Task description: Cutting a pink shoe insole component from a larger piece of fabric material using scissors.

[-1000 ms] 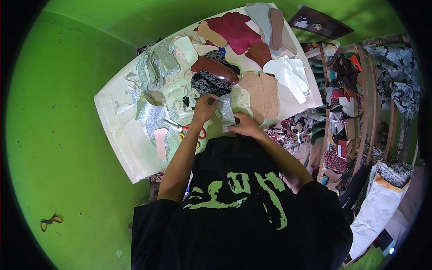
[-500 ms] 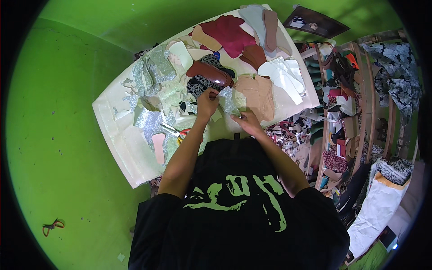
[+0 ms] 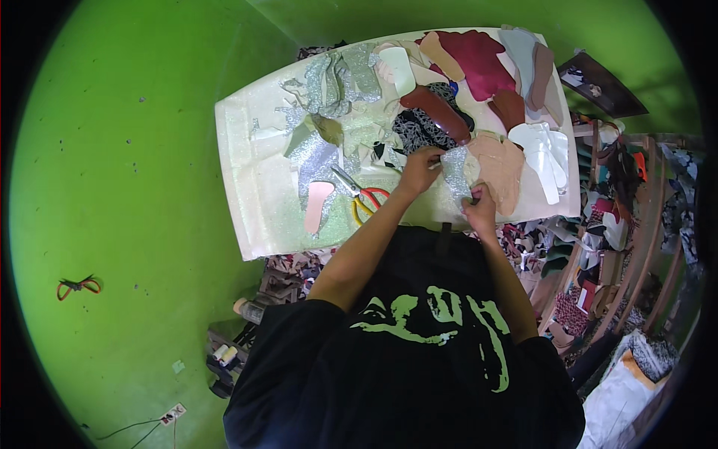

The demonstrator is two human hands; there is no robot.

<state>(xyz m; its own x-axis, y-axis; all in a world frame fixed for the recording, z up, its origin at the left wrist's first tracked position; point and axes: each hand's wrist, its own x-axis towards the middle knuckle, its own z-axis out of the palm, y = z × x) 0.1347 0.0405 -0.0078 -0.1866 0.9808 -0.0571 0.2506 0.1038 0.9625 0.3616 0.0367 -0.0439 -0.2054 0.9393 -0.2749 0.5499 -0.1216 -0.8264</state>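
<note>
Both hands pinch one small piece of silver glitter fabric at the near edge of the white table: the left hand closes its fingers on the upper left corner, the right hand nips the lower right end, and the piece hangs stretched between them just above the tabletop. To handle it well, I judge the pull should stay even and gentle, so the thin material lies flat without creasing, with fingertips near the edges so the middle can be seen. Just right of the piece lies a tan cut-out, and beyond that a stack of white shapes. Left of the left hand rest scissors with red and yellow handles, blades pointing away, close enough to reach without letting go of both corners. Farther left sit a pink sole shape and more glitter scraps; a dark red piece lies at the far side
</note>
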